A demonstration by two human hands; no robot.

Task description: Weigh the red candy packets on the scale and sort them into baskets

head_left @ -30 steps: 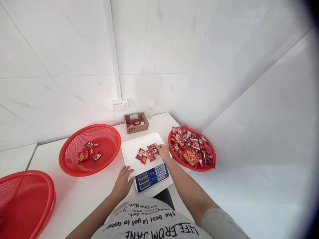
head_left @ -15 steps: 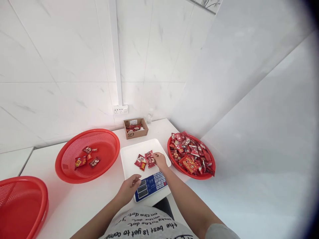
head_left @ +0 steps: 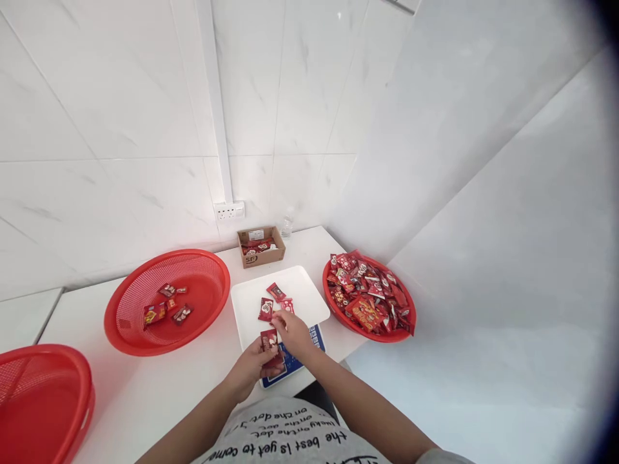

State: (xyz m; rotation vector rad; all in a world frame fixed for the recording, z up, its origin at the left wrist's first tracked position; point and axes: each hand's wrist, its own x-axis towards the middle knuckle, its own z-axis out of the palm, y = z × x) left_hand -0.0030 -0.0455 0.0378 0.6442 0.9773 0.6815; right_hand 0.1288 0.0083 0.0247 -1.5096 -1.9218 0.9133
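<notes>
A red packet sits in the left hand, above the near edge of the scale.
The left fingers are closed around the packet, thumb across its face; whether a second lies beneath is hidden. The right hand has thumb and fingers drawn nearly together beside the loose packets on the scale's white tray; whether they grip anything, I cannot tell. The packet looks light and soft, with a thin, shiny wrapper likely to slip under a loose hold. Its filling is unseen and may be brittle, so a gentle pinch across the flat middle, or at a wrapper end, seems better than a squeeze. The scale stands on a white bench.
</notes>
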